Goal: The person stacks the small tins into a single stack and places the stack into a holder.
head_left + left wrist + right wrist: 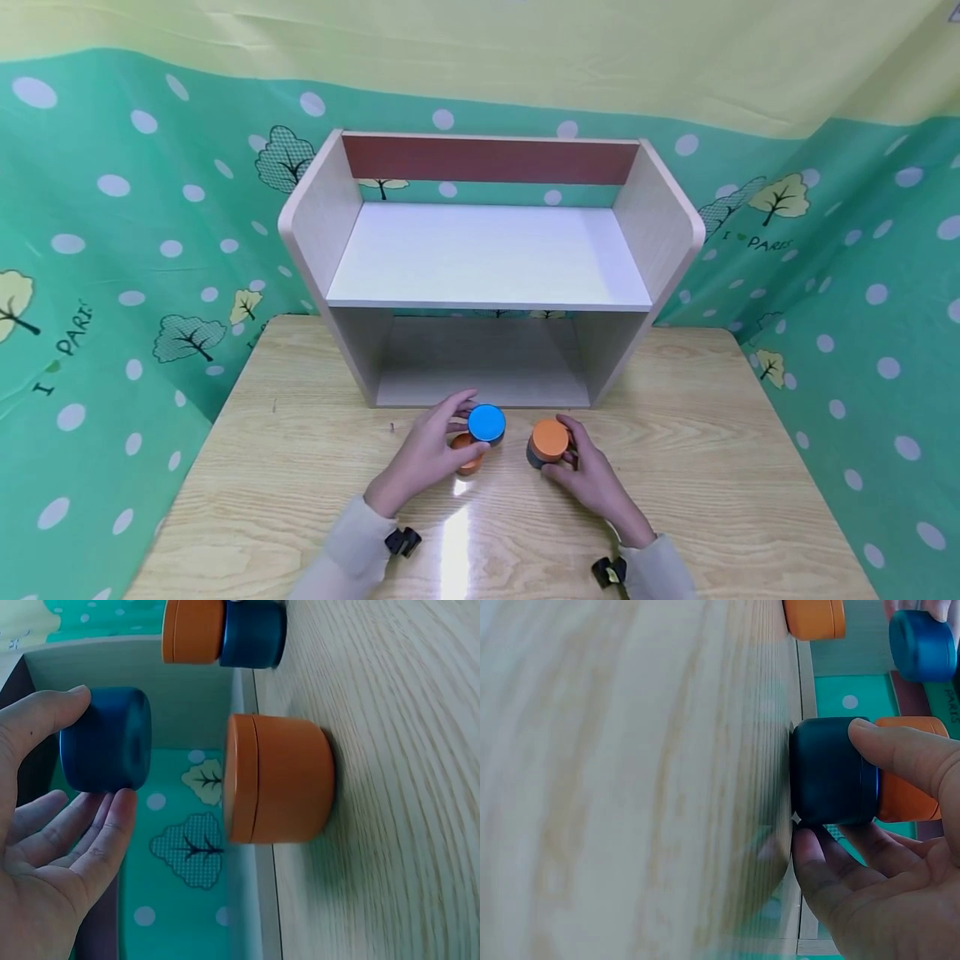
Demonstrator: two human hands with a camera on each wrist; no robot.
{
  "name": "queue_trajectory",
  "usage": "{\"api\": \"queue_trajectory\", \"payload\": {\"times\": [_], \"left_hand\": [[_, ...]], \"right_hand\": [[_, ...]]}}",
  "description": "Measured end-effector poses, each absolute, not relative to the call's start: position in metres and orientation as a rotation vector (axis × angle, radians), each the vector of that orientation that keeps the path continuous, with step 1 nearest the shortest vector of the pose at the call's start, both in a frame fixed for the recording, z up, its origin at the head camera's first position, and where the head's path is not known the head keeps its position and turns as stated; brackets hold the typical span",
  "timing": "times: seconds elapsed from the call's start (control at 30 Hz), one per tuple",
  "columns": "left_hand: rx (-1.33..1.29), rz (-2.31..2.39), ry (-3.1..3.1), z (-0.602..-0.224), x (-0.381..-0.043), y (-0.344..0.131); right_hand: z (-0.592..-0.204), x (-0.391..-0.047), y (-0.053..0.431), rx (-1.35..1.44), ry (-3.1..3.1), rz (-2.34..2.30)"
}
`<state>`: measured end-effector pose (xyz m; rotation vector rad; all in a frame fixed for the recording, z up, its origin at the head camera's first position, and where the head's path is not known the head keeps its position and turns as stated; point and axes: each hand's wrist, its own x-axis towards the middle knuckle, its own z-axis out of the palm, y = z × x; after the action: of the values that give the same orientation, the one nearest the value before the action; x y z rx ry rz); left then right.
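Observation:
My left hand (423, 458) holds a round blue tin (486, 422) between thumb and fingers. In the left wrist view, this blue tin (105, 742) hangs in the air, apart from an orange tin (292, 780) that stands on the table. My right hand (596, 482) grips a two-tin stack on the table. Its lower part is a dark blue tin (832, 772), with my thumb on one side and fingertips on the other. On top sits a second orange tin (550, 437), partly behind the thumb in the right wrist view.
A two-level shelf unit (487, 306) with a white middle board stands behind the tins, at the back of the wooden table (300, 467). Green dotted cloth (187, 250) hangs behind and at both sides. Each wrist wears a small black device.

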<state>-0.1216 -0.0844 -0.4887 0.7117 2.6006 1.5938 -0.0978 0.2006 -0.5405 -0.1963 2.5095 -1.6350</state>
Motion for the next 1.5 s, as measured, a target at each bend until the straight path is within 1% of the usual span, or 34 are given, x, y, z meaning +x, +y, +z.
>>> {"api": "queue_trajectory", "payload": {"times": [0.37,1.13,1.5], "left_hand": [[0.69,1.596,2.533,-0.485,-0.126,-0.076],[0.77,1.55,2.511,-0.477,-0.131,-0.052],[0.87,1.534,2.485,-0.479,-0.135,-0.039]], "right_hand": [[-0.537,-0.098,0.198,-0.194,2.491,-1.662],[-0.54,-0.098,0.198,-0.172,2.493,-1.641],[-0.54,-0.097,0.199,-0.176,2.472,-1.656]]}}
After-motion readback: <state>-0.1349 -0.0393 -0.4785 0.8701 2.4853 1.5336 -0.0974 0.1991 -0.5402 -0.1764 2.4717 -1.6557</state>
